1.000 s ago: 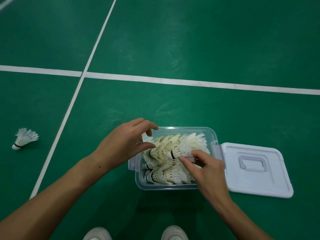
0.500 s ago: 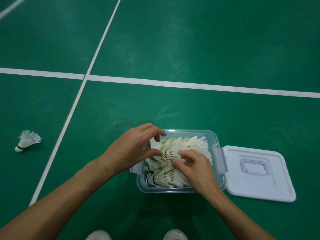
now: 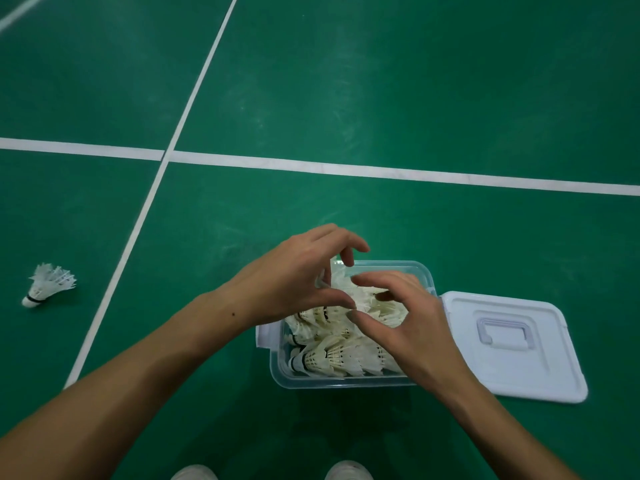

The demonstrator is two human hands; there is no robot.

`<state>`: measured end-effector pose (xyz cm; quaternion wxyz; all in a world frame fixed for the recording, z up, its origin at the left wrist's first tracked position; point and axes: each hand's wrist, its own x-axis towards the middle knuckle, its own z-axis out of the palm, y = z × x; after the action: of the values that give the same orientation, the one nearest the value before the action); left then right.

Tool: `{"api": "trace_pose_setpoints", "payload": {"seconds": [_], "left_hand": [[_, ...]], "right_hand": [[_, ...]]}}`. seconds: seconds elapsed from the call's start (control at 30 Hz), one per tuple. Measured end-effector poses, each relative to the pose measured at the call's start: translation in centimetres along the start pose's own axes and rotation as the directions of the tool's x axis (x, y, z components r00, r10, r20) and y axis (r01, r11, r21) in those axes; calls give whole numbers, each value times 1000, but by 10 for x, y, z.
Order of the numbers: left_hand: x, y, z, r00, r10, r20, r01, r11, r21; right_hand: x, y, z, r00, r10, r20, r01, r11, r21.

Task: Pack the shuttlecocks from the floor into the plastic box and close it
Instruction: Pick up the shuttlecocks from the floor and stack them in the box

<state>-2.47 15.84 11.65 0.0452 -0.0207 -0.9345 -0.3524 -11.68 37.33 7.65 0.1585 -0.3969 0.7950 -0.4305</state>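
Observation:
A clear plastic box (image 3: 341,382) sits on the green court floor, filled with several white feather shuttlecocks (image 3: 334,356). Its white lid (image 3: 512,344) lies flat on the floor just right of the box, handle side up. My left hand (image 3: 294,278) hovers over the box's far left corner with curled, spread fingers, holding nothing. My right hand (image 3: 405,323) hovers over the right half of the box, fingers apart and curved, thumb near the left thumb. One more shuttlecock (image 3: 48,284) lies on the floor far to the left.
White court lines (image 3: 311,168) cross the green floor beyond the box, and one runs diagonally on the left (image 3: 138,216). The toes of two white shoes (image 3: 348,472) show at the bottom edge.
Both hands have risen off the shuttlecock pile and opened; before, their fingertips pressed and pinched shuttlecocks in the box. The view has shifted slightly.

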Motion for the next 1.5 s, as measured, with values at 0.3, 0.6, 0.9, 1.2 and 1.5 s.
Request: {"api": "trace_pose_setpoints", "payload": {"seconds": [0.3, 0.6, 0.9, 1.2, 1.5], "left_hand": [[8, 6, 0, 993, 75, -90, -86, 987, -134], [-15, -16, 15, 981, -113, -155, 83, 978, -189], [-33, -30, 69, 985, -172, -22, 172, 964, 204], [-22, -30, 89, 978, -191, -78, 204, 956, 213], [-12, -23, 108, 968, -240, -73, 251, 933, 259]], "right_hand": [[7, 4, 11, 994, -92, -56, 89, 995, -50], [-16, 31, -16, 971, 71, -229, -73, 997, -1], [-55, 45, -11, 964, 181, -195, -187, 982, -15], [-42, 52, 12, 979, 192, -60, -197, 976, -97], [-26, 55, 2, 912, 399, 98, -383, 911, -153]]}}
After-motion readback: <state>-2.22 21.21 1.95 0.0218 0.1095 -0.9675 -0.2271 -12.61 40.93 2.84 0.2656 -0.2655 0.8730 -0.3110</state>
